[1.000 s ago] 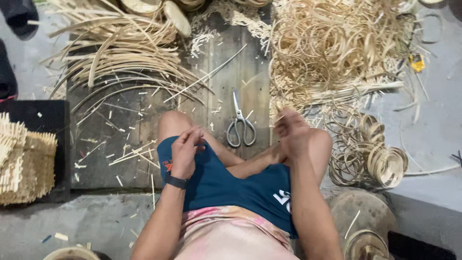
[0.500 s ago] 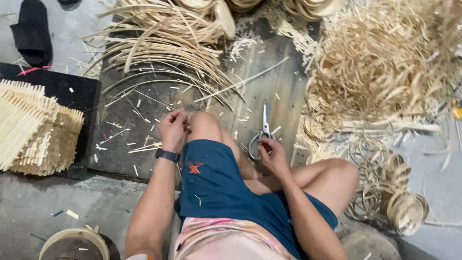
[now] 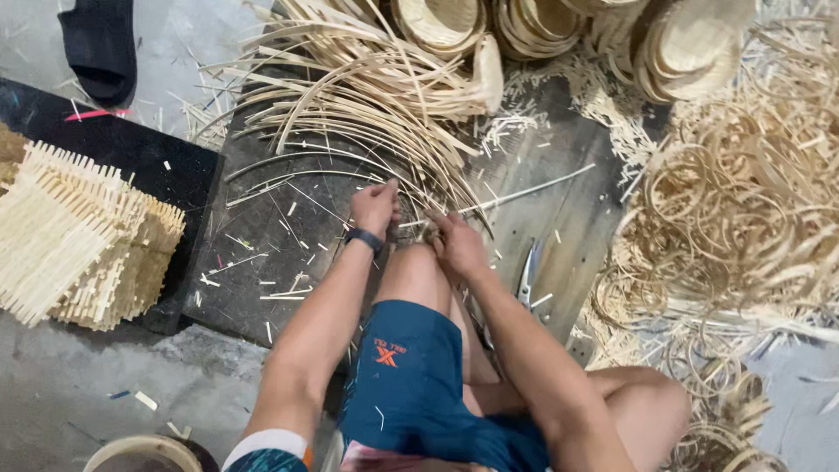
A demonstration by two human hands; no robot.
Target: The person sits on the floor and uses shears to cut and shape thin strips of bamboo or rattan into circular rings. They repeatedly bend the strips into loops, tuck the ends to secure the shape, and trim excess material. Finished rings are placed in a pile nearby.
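I sit cross-legged on a dark wooden board [image 3: 280, 253]. My left hand [image 3: 374, 208], with a black wristband, reaches forward and closes on the near ends of a fan of curved bamboo strips [image 3: 350, 114]. My right hand [image 3: 454, 243] rests just past my knee and pinches a thin strip end beside the left hand. A pair of scissors [image 3: 528, 273] lies on the board to the right of my right forearm, partly hidden by it.
A stack of woven strip mats [image 3: 79, 240] sits at the left. Coiled bamboo rings [image 3: 743, 210] pile at the right, round woven baskets [image 3: 542, 26] at the top. A black sandal [image 3: 100, 48] lies top left. Offcuts litter the board.
The view has swung left and forward. Both hands have left my knee and the scissors and reached out to the curved strips ahead.
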